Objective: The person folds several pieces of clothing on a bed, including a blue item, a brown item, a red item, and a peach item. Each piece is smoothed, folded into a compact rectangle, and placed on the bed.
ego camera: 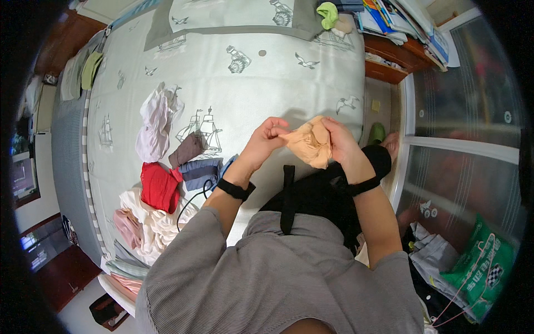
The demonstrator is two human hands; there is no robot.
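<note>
Between my hands, above the bed, hangs a small peach-coloured cloth garment (pixel 309 142), partly bunched. My left hand (pixel 268 135) pinches its left corner between thumb and fingers. The garment's right side is gripped by my right hand (pixel 340 137), whose thumb lies along the upper edge. To the left on the pale printed bed mat (pixel 258 87) lie a white crumpled garment (pixel 156 121), a folded dark brown cloth (pixel 187 149), a red garment (pixel 160 188) and a folded blue cloth (pixel 201 173).
Cream clothing (pixel 156 225) and a pink cloth (pixel 127 227) lie piled at lower left. A pillow (pixel 233 16) is at the bed's head. Books and papers (pixel 392 25) cover a wooden cabinet (pixel 386 62). Sliding glass doors (pixel 463 167) stand on the right, near a green bag (pixel 479 259).
</note>
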